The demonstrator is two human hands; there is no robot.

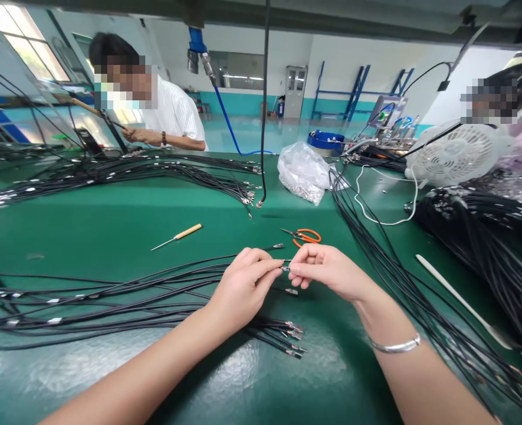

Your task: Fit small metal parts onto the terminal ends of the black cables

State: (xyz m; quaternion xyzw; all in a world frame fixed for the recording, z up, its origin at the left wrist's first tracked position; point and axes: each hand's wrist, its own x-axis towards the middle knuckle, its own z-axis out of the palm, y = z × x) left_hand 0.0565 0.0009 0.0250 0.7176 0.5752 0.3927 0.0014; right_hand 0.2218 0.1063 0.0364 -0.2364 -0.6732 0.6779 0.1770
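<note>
My left hand (245, 283) pinches a black cable close to its end, thumb and forefinger pressed together. Facing it, my right hand (327, 270) has its fingertips closed at the small metal connector (286, 269) on that end. Other black cables (154, 289) with white labels run leftward beneath my left hand. Their metal-tipped ends (294, 330) lie below and between the hands. Just beyond my right hand rest orange-handled scissors (307, 237). An awl-like tool with a wooden handle (187, 231) lies farther left on the green table (110, 236).
A clear plastic bag of small parts (305, 171) sits at the back beside a cable bundle (199, 171). A dark hose (264, 106) hangs over the table. More cables (477, 236), a white stick (459, 295) and a fan (453, 153) are right. A co-worker (172, 109) stands across.
</note>
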